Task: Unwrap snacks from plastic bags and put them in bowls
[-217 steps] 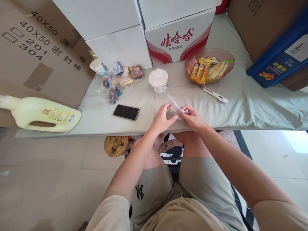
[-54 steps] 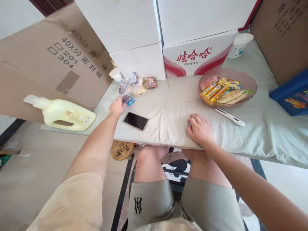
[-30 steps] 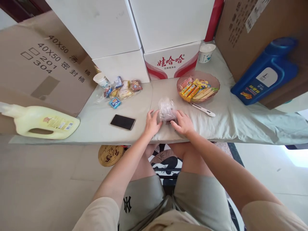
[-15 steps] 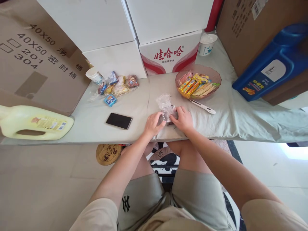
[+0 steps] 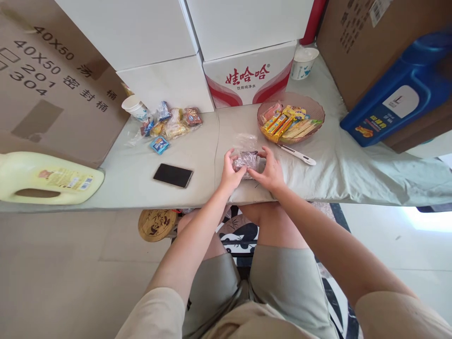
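Between my two hands lies a small dark packet wrapped in clear plastic film (image 5: pixel 246 160), close to the table's front edge. My left hand (image 5: pixel 231 170) grips its left side, fingers curled behind and thumb on the near face. On the opposite side, my right hand (image 5: pixel 270 170) holds it the same way, the two thumbs almost meeting in front. A loose flap of the film spreads on the cloth beyond the packet. What is inside the wrapping I cannot make out. Just right of my hands, a white utility knife (image 5: pixel 297 155) rests on the cloth.
Behind the knife stands a pink glass bowl (image 5: pixel 316 123) of snacks. A black phone (image 5: pixel 173 175) and several wrapped snacks (image 5: pixel 174 126) lie left. Paper cups (image 5: pixel 304 63), a yellow jug (image 5: pixel 49 181), a blue bottle (image 5: pixel 384 101) and cardboard boxes (image 5: pixel 42 84) stand around the edges.
My hands have shifted slightly away from me and reset their grip on the packet's sides. The film, bunched up before, now lies flatter over the packet. The view has moved slightly.
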The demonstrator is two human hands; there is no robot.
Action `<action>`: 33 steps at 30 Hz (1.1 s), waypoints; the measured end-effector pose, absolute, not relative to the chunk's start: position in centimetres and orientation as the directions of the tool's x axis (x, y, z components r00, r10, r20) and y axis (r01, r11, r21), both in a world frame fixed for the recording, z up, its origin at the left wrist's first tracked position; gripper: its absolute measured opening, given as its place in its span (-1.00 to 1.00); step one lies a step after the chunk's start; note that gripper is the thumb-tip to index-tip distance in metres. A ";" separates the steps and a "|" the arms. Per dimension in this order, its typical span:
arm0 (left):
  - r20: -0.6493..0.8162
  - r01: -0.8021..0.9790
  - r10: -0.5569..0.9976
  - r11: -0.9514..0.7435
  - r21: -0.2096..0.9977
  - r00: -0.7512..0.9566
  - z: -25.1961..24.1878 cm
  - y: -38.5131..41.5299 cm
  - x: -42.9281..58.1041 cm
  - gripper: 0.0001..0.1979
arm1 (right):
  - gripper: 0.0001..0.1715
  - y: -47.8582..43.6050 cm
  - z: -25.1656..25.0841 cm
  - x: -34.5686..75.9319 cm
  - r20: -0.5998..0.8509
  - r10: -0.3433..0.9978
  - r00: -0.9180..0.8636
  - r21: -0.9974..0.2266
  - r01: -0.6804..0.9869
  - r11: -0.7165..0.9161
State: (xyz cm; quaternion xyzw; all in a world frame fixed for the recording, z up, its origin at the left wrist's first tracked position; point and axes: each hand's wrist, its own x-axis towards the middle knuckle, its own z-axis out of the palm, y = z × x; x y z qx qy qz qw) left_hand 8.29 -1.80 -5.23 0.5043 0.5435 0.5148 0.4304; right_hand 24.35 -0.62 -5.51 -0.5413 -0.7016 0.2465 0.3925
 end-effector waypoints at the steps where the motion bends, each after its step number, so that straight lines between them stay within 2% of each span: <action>1: 0.045 0.087 0.993 -0.036 0.996 -0.111 -5.2 -1.9 8.3 -0.34 | 0.02 -0.6 -5.6 24.5 0.295 0.949 -0.111 -0.780 0.545 0.306; 4: 0.033 0.061 0.999 -0.031 0.998 -0.043 -5.3 -2.2 8.0 -0.44 | 0.06 -0.5 -5.5 24.8 0.308 0.939 -0.156 -0.784 0.518 0.343; 7: 0.012 0.077 0.998 -0.016 0.997 0.057 -5.7 -2.3 7.7 -0.46 | -0.15 -0.7 -5.2 25.0 0.290 0.928 -0.234 -0.748 0.550 0.373; 10: 0.000 0.138 0.997 -0.011 0.990 0.082 -6.2 -2.1 7.8 -0.38 | -0.46 -0.9 -5.0 25.2 0.314 0.898 -0.308 -0.713 0.548 0.437; 13: -0.015 0.179 0.995 -0.003 0.984 0.096 -6.2 -1.9 8.0 -0.20 | -0.57 -0.9 -5.2 25.3 0.340 0.880 -0.332 -0.705 0.529 0.472; 15: -0.015 0.161 0.993 -0.005 0.987 0.121 -6.1 -1.8 8.0 -0.15 | -0.61 -0.8 -5.3 25.3 0.344 0.882 -0.323 -0.700 0.538 0.470; 17: 0.000 0.115 0.995 -0.012 0.993 0.098 -5.9 -1.8 8.0 -0.21 | -0.60 -0.9 -5.4 25.2 0.347 0.882 -0.320 -0.680 0.561 0.471; 22: 0.010 0.046 0.989 -0.004 0.999 -0.149 -6.0 -1.8 8.2 -0.51 | -0.49 -1.7 -4.9 24.8 0.362 0.838 -0.409 -0.563 0.620 0.546; 26: -0.035 -0.029 0.960 0.029 0.999 -0.278 -5.8 -1.6 8.4 -0.57 | -0.44 -2.2 -4.4 24.4 0.338 0.802 -0.492 -0.465 0.653 0.597; 30: -0.121 -0.155 0.964 0.085 0.984 -0.236 -5.2 -1.5 8.0 -0.64 | -0.44 -2.2 -4.4 24.2 0.298 0.781 -0.548 -0.412 0.665 0.624; 33: -0.081 -0.158 0.978 0.050 0.986 -0.192 -5.0 -1.8 7.9 -0.59 | -0.45 -2.3 -4.5 24.0 0.307 0.760 -0.572 -0.379 0.659 0.649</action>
